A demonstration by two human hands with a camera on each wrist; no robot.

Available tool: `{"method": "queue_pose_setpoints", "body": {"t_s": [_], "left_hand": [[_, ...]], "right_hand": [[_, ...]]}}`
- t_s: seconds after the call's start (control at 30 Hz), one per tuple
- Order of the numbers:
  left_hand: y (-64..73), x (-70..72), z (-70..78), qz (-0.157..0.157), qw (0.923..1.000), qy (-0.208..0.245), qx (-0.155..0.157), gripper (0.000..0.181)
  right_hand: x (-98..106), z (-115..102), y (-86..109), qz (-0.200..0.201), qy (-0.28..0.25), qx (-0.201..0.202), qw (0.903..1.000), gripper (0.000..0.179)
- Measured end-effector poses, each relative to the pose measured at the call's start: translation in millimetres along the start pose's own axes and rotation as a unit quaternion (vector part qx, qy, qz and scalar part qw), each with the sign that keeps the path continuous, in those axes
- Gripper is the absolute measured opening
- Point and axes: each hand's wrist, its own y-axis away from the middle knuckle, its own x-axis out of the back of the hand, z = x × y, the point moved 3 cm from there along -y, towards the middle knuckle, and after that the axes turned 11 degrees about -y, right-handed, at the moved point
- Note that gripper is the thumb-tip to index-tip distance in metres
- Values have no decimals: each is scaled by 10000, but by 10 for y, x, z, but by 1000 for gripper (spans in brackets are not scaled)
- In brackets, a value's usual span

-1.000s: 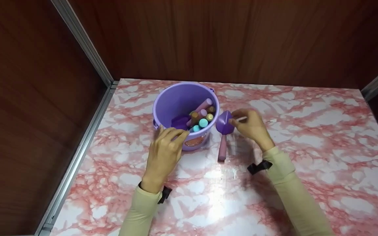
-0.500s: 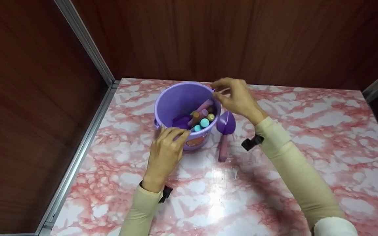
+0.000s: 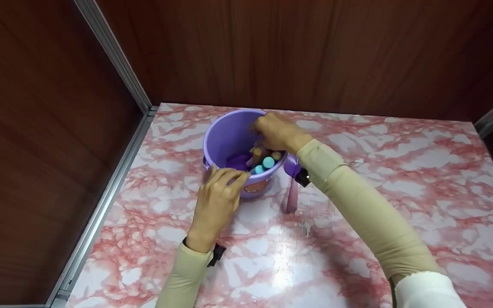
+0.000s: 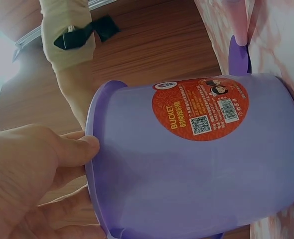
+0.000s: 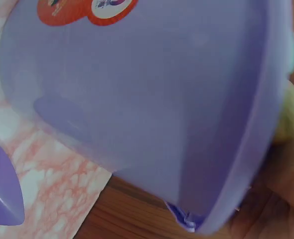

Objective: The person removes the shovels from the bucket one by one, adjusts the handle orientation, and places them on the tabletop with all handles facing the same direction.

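A purple bucket (image 3: 225, 132) with an orange label stands on the table. My left hand (image 3: 217, 201) pinches its near rim; in the left wrist view the thumb (image 4: 79, 149) presses the outside, with the fingers across the rim. Over the right rim, my right hand (image 3: 278, 133) reaches down into the bucket, its fingertips hidden. Inside lie several round-ended handles, among them turquoise ones (image 3: 268, 162), a brown one (image 3: 256, 153) and a yellowish one (image 3: 277, 155), beside a dark purple piece (image 3: 239, 161). A toy shovel (image 3: 292, 196) with a pink handle and purple blade lies right of the bucket, partly behind the right wrist's camera.
The table (image 3: 400, 179) has a red-and-white marbled top. Dark wood-look panels (image 3: 315, 55) rise behind and at the sides, with a metal rail (image 3: 101, 201) along the left edge. A black wrist camera (image 3: 303, 177) hangs below the right sleeve.
My right hand has left the toy shovel beside the bucket, moved up to the rim, then left and down inside. The left hand stays on the rim.
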Motion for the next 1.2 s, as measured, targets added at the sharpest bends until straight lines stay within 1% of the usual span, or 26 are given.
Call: {"method": "queue_pose_setpoints", "body": {"t_s": [0.13,0.3,0.37,0.4,0.47,0.57,0.67,0.7,0.8,0.83,0.87,0.9,0.97,1.03,1.2], "left_hand": [[-4,6,8,30,10000,-5,4,29],[-10,23,12,1,10000,-25,-33,29],[-9,25,11,-17,10000,-24,-40,29],[-7,26,8,-14,10000,-18,-38,28],[-5,28,2,-33,10000,-18,-30,29],[-6,23,-3,-49,10000,-17,-19,28],[-13,20,-4,-51,10000,-53,-42,28],[-17,20,-5,-43,10000,-62,-43,28],[-15,19,0,-30,10000,-38,-36,29],[-14,18,0,-28,10000,-26,-25,29],[-11,13,-1,-28,10000,-7,-17,29],[-11,13,0,-38,10000,2,-4,29],[-12,13,3,-53,10000,18,19,28],[-12,12,4,-50,10000,19,38,27],[-15,12,10,-28,10000,20,32,25]], "right_hand": [[-50,-48,-91,-374,502,-527,9967,12],[-106,-95,-192,-890,796,-1267,9847,16],[-123,-116,-231,-1064,887,-1464,9795,17],[-132,-133,-249,-1147,977,-1502,9771,18],[-147,-167,-279,-1276,1172,-1539,9728,18],[-190,-226,-306,-1375,1372,-1604,9678,27],[-215,-250,-315,-1437,1458,-1668,9645,38],[-218,-254,-319,-1444,1466,-1680,9641,39],[-199,-240,-320,-1495,1648,-1581,9620,58],[-195,-232,-325,-1514,1729,-1526,9612,61],[-191,-229,-328,-1515,1790,-1487,9607,60],[-188,-231,-328,-1522,1820,-1452,9605,54],[-178,-237,-325,-1516,1936,-1396,9592,47],[-165,-250,-321,-1470,2008,-1344,9592,32],[-97,-299,-299,-1214,2490,-1140,9541,23]]}}
